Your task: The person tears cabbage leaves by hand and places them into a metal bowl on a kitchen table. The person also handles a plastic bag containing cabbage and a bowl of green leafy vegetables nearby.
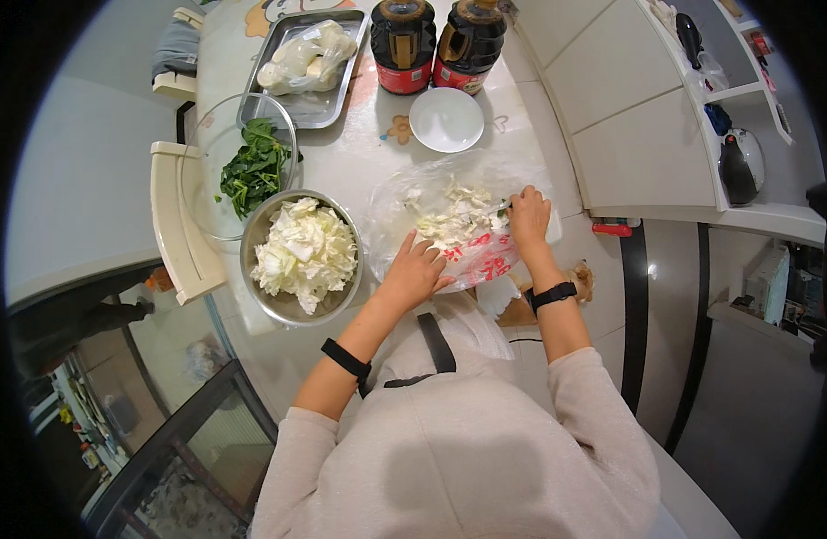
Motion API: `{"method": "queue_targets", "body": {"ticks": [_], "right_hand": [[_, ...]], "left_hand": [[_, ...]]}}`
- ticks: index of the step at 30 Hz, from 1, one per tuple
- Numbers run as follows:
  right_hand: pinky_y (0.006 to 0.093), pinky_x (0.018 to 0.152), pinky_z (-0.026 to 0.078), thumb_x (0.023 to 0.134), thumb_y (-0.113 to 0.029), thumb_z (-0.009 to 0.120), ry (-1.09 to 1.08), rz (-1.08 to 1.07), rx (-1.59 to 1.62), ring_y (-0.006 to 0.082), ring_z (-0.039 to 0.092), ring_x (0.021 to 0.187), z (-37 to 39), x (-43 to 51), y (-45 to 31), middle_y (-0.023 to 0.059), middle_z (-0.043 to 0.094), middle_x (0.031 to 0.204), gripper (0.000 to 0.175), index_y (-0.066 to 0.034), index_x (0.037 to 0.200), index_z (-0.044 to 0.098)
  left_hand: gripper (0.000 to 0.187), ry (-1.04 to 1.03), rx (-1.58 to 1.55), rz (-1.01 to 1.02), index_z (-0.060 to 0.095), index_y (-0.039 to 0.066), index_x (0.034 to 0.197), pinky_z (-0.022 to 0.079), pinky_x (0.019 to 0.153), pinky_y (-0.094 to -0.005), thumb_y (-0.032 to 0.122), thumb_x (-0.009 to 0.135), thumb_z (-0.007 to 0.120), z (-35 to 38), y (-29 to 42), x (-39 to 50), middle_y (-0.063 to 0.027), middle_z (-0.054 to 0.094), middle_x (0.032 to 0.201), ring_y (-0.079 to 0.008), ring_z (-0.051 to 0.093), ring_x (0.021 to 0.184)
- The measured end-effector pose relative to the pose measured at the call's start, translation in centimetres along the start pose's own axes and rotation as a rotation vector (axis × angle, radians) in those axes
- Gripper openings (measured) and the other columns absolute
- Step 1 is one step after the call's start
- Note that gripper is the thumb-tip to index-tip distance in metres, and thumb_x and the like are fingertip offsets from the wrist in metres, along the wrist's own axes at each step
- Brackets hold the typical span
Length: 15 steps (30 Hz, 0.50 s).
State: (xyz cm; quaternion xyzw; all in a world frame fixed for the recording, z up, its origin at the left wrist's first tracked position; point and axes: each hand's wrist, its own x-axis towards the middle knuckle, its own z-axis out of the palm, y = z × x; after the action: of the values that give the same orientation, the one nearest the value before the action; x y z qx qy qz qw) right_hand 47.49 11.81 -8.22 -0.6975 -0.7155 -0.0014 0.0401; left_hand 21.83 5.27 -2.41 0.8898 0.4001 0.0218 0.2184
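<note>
A clear plastic bag point(393, 202) with red printing lies spread on the table in front of me, and torn pale leaf pieces point(447, 226), apparently cabbage, lie on or in it. My left hand point(417, 269) rests on the bag's near left part, fingers apart. At the bag's right side is my right hand point(531, 215), its fingers curled downward beside a small dark green bit. Whether those fingers pinch anything is hidden. Left of the bag stands a metal bowl point(248, 252) heaped with torn cabbage leaves point(306, 252).
A glass bowl point(198, 202) of green leaves point(255, 165) sits behind the metal bowl. Further back is a metal tray point(326, 111) with a bagged white food point(306, 60). Two dark sauce bottles point(403, 47) stand behind a white bowl point(447, 120). A chair point(178, 222) adjoins the table's left side.
</note>
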Motion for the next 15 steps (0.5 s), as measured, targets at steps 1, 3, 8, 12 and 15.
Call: {"method": "queue_targets", "body": {"ticks": [1, 3, 8, 12, 15], "right_hand": [[0.0391, 0.073, 0.038, 0.068, -0.019, 0.070, -0.007, 0.007, 0.020, 0.0244, 0.053, 0.085, 0.2, 0.1, 0.2, 0.0070, 0.055, 0.083, 0.011, -0.0108, 0.075, 0.067], [0.0398, 0.071, 0.040, 0.070, -0.017, 0.069, 0.029, 0.022, 0.125, 0.0265, 0.054, 0.083, 0.3, 0.0, 0.8, 0.0082, 0.055, 0.081, 0.009, -0.0095, 0.074, 0.066], [0.0423, 0.067, 0.045, 0.074, -0.011, 0.064, 0.031, 0.025, 0.274, 0.0324, 0.056, 0.078, -1.0, -0.6, 1.8, 0.0117, 0.055, 0.078, 0.005, -0.0063, 0.076, 0.061], [0.0442, 0.068, 0.045, 0.078, -0.006, 0.057, 0.110, 0.057, 0.409, 0.0349, 0.056, 0.079, -2.1, -1.2, 1.5, 0.0135, 0.055, 0.079, 0.002, -0.0048, 0.079, 0.058], [0.0455, 0.069, 0.045, 0.080, -0.005, 0.052, 0.043, 0.050, 0.419, 0.0358, 0.056, 0.081, -1.8, -1.7, 0.9, 0.0149, 0.056, 0.081, 0.005, -0.0040, 0.080, 0.057]], "left_hand": [[0.036, 0.007, -0.004, -0.007, 0.062, 0.008, 0.102, 0.024, 0.108, -0.0512, 0.039, 0.084, 0.057, 0.0, -0.1, 0.1, -0.0087, 0.061, 0.110, -0.0262, 0.049, 0.116], [0.036, 0.017, 0.012, -0.003, 0.062, 0.008, 0.101, 0.024, 0.108, -0.0512, 0.039, 0.084, 0.058, 0.1, -0.3, 0.0, -0.0087, 0.061, 0.110, -0.0260, 0.049, 0.116], [0.035, 0.031, 0.014, -0.009, 0.062, 0.008, 0.100, 0.024, 0.107, -0.0512, 0.039, 0.084, 0.058, 0.1, -0.5, -0.4, -0.0091, 0.060, 0.112, -0.0262, 0.048, 0.116], [0.033, 0.011, 0.032, 0.010, 0.062, 0.009, 0.099, 0.024, 0.107, -0.0512, 0.037, 0.084, 0.059, -0.1, -0.5, -0.7, -0.0094, 0.060, 0.113, -0.0264, 0.048, 0.116], [0.032, 0.018, 0.034, 0.029, 0.062, 0.009, 0.098, 0.025, 0.107, -0.0512, 0.037, 0.083, 0.059, -0.2, -0.5, -0.9, -0.0094, 0.060, 0.113, -0.0262, 0.049, 0.116]]}}
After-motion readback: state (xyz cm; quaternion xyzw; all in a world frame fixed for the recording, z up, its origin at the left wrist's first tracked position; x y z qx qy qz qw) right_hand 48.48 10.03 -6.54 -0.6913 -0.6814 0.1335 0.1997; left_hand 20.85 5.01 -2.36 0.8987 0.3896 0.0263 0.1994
